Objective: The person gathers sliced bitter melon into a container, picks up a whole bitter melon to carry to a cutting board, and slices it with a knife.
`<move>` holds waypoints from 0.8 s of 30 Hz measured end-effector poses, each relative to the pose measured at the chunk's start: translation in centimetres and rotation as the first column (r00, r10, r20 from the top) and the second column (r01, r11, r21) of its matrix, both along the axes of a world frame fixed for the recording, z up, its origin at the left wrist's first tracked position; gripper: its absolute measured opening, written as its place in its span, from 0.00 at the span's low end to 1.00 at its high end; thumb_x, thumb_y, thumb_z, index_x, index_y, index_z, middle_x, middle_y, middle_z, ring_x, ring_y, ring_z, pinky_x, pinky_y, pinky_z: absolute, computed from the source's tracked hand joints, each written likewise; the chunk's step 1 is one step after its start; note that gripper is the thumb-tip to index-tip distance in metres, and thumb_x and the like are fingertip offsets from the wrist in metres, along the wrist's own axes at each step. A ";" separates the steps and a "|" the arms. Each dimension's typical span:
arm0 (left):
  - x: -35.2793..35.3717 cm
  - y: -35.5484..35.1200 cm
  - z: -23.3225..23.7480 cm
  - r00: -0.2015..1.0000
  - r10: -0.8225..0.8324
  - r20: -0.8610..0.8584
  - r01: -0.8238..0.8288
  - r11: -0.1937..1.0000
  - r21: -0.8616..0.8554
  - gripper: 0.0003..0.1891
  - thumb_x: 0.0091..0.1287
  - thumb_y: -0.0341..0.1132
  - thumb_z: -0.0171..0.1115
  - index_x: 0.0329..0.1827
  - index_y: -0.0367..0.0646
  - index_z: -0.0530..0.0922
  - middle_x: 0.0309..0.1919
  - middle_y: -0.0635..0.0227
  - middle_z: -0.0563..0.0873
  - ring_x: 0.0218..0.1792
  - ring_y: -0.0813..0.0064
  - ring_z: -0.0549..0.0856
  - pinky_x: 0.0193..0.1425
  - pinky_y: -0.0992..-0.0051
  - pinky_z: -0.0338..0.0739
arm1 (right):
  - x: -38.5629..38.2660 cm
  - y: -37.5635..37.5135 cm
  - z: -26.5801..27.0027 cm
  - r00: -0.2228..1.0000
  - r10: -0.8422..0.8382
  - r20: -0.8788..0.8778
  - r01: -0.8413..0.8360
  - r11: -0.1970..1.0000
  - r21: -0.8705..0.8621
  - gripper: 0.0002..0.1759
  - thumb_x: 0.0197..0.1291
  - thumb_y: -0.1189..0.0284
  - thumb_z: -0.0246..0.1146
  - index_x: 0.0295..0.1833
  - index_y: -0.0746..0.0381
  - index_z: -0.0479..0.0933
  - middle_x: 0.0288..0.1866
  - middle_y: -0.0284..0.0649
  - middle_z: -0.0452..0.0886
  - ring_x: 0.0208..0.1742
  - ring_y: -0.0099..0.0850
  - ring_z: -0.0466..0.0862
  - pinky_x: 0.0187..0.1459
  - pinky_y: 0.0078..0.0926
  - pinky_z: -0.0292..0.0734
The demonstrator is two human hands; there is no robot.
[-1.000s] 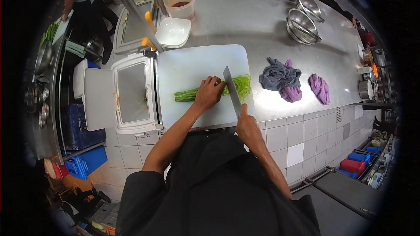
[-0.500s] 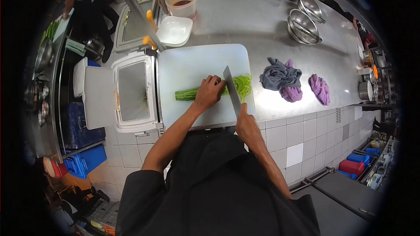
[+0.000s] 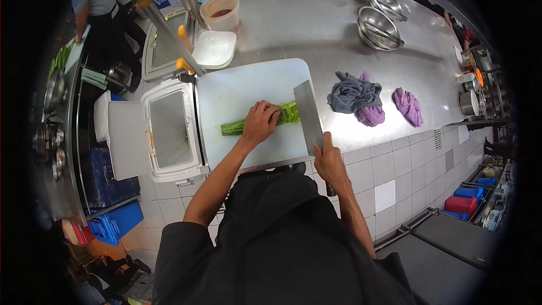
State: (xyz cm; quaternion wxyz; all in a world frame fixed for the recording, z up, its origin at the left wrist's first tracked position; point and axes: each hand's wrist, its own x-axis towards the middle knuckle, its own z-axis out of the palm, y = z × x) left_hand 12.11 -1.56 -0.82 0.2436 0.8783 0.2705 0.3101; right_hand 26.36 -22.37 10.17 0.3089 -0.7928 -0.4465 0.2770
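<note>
Green vegetable (image 3: 234, 127), long and knobbly, lies across a white cutting board (image 3: 237, 87) at the near edge of a stainless steel tabletop (image 3: 293, 28). The front below that edge is faced with white tiles (image 3: 389, 164). To the left of the board stands a white bin (image 3: 169, 130) with its lid swung open. Beyond the board sit a white square dish (image 3: 213, 49) and a plastic tub (image 3: 221, 11) of brown liquid. To the right lie a grey cloth (image 3: 350, 95) and a purple cloth (image 3: 407, 105), with metal bowls (image 3: 377, 25) farther back. Another person (image 3: 96, 5) stands at a separate counter at the far left.

The left hand (image 3: 259, 123) rests on the vegetable near its right end, fingers curled down over it and pinning it to the board. The right hand (image 3: 330, 161) is clenched around the handle of a cleaver (image 3: 309, 116), whose broad blade stands just right of the left hand's fingertips.

The blade hides the vegetable's right end and whatever lies behind it on the board. The handle is buried inside the right fist. The room's edges fade into the dark rim of the lens, so the shelves there are hard to read.
</note>
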 end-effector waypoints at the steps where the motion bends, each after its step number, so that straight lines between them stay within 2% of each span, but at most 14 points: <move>1: 0.0 0.0 0.3 1.000 0.018 0.024 -0.017 0.999 -0.031 0.06 0.68 0.34 0.68 0.45 0.46 0.84 0.42 0.64 0.81 0.45 0.60 0.82 0.53 0.59 0.75 | 0.2 -0.4 0.3 0.999 -0.033 0.013 0.033 0.999 0.004 0.17 0.74 0.74 0.59 0.59 0.68 0.61 0.30 0.71 0.80 0.37 0.73 0.81 0.36 0.65 0.70; 5: 1.1 -0.2 2.1 0.998 -0.056 -0.015 0.056 0.998 0.035 0.07 0.66 0.39 0.71 0.43 0.49 0.85 0.42 0.67 0.80 0.46 0.63 0.81 0.52 0.60 0.72 | 0.7 -1.1 1.9 0.985 -0.170 -0.040 0.169 0.985 -0.031 0.16 0.74 0.74 0.59 0.58 0.67 0.61 0.29 0.68 0.81 0.36 0.71 0.82 0.34 0.61 0.71; 6: 1.8 -0.4 2.6 0.989 -0.005 -0.151 0.007 1.000 0.010 0.09 0.65 0.42 0.73 0.42 0.49 0.86 0.43 0.66 0.81 0.47 0.62 0.80 0.53 0.59 0.72 | 1.0 -1.5 1.7 0.985 -0.173 -0.025 0.173 0.985 0.004 0.14 0.75 0.74 0.59 0.56 0.66 0.61 0.27 0.65 0.81 0.30 0.66 0.83 0.31 0.57 0.73; 7: 2.5 -0.6 3.0 0.958 0.042 -0.284 -0.046 0.999 -0.007 0.11 0.63 0.45 0.74 0.40 0.49 0.87 0.44 0.66 0.82 0.48 0.61 0.80 0.54 0.59 0.71 | 1.1 -1.6 1.9 0.983 -0.181 -0.029 0.181 0.983 0.007 0.14 0.75 0.74 0.59 0.56 0.66 0.61 0.27 0.65 0.81 0.30 0.66 0.83 0.31 0.57 0.73; 8: 3.1 -0.7 3.3 0.957 0.036 -0.287 -0.038 0.999 -0.003 0.11 0.63 0.45 0.74 0.40 0.49 0.87 0.44 0.66 0.82 0.48 0.61 0.80 0.54 0.59 0.71 | 1.2 -1.8 2.3 0.978 -0.202 -0.047 0.202 0.979 -0.014 0.13 0.75 0.74 0.59 0.55 0.65 0.61 0.26 0.63 0.81 0.26 0.61 0.83 0.29 0.54 0.73; 9: 3.7 -0.7 3.7 0.919 0.074 -0.386 -0.071 0.997 0.022 0.12 0.62 0.47 0.75 0.38 0.49 0.88 0.44 0.65 0.82 0.49 0.61 0.79 0.54 0.59 0.70 | 1.3 -1.9 2.6 0.972 -0.224 -0.065 0.222 0.974 -0.033 0.13 0.75 0.74 0.59 0.54 0.65 0.61 0.25 0.61 0.81 0.23 0.56 0.83 0.27 0.52 0.73; 11: 4.5 -0.6 4.0 0.870 0.106 -0.482 -0.090 0.994 0.056 0.14 0.61 0.49 0.75 0.36 0.49 0.89 0.43 0.65 0.82 0.50 0.62 0.79 0.54 0.59 0.69 | 1.4 -2.2 3.2 0.968 -0.239 -0.077 0.237 0.971 -0.023 0.13 0.75 0.74 0.58 0.54 0.65 0.61 0.24 0.60 0.81 0.20 0.52 0.83 0.25 0.50 0.73; 13: 5.1 -0.3 3.9 0.828 0.023 -0.560 -0.118 0.984 -0.133 0.16 0.61 0.51 0.75 0.32 0.47 0.92 0.43 0.61 0.83 0.50 0.55 0.80 0.55 0.48 0.70 | 1.5 -2.5 3.2 0.963 -0.253 -0.093 0.252 0.968 -0.014 0.13 0.76 0.73 0.58 0.54 0.65 0.61 0.23 0.59 0.80 0.18 0.48 0.82 0.24 0.48 0.72; 14: 5.3 0.0 3.8 0.826 0.019 -0.563 -0.110 0.986 -0.128 0.16 0.61 0.51 0.75 0.32 0.47 0.92 0.43 0.61 0.83 0.50 0.55 0.80 0.55 0.48 0.70 | 1.6 -2.7 3.1 0.963 -0.255 -0.085 0.254 0.967 -0.012 0.13 0.76 0.73 0.58 0.54 0.65 0.61 0.23 0.59 0.80 0.18 0.48 0.82 0.24 0.48 0.72; 16: 5.5 0.8 4.0 0.844 -0.009 -0.536 -0.186 0.933 -0.309 0.18 0.62 0.52 0.75 0.32 0.45 0.92 0.43 0.58 0.88 0.49 0.55 0.85 0.56 0.49 0.75 | 1.8 -2.9 3.0 0.961 -0.263 -0.081 0.264 0.965 -0.003 0.13 0.76 0.73 0.58 0.54 0.66 0.61 0.23 0.59 0.80 0.18 0.48 0.82 0.24 0.48 0.72; 17: 5.5 1.4 4.3 0.842 -0.012 -0.539 -0.179 0.936 -0.302 0.18 0.62 0.52 0.75 0.32 0.45 0.92 0.43 0.58 0.88 0.49 0.55 0.85 0.56 0.49 0.75 | 1.8 -3.0 3.0 0.958 -0.272 -0.094 0.273 0.962 -0.005 0.13 0.76 0.72 0.58 0.54 0.66 0.61 0.23 0.59 0.80 0.18 0.48 0.82 0.23 0.48 0.72; 19: 5.5 2.5 4.7 0.850 -0.109 -0.515 -0.191 0.847 -0.496 0.20 0.63 0.53 0.73 0.39 0.44 0.93 0.40 0.57 0.92 0.44 0.57 0.90 0.53 0.56 0.81 | 1.9 -3.2 3.3 0.952 -0.286 -0.111 0.288 0.958 -0.003 0.14 0.76 0.72 0.58 0.55 0.66 0.61 0.23 0.59 0.80 0.18 0.48 0.82 0.23 0.48 0.72; 21: 5.5 3.4 4.6 0.882 -0.130 -0.452 -0.149 0.834 -0.531 0.21 0.63 0.54 0.73 0.41 0.43 0.92 0.38 0.57 0.93 0.41 0.59 0.91 0.50 0.60 0.82 | 2.1 -3.2 4.1 0.932 -0.317 -0.174 0.308 0.948 -0.079 0.18 0.73 0.77 0.59 0.60 0.70 0.61 0.36 0.74 0.82 0.43 0.73 0.81 0.41 0.62 0.74; 24: 5.9 4.2 6.0 0.914 -0.155 -0.374 -0.102 0.807 -0.582 0.24 0.63 0.56 0.72 0.44 0.41 0.92 0.34 0.58 0.92 0.36 0.63 0.91 0.45 0.66 0.82 | 2.2 -3.5 4.6 0.925 -0.321 -0.205 0.314 0.947 -0.066 0.18 0.73 0.77 0.59 0.60 0.69 0.61 0.36 0.74 0.82 0.43 0.73 0.81 0.40 0.61 0.74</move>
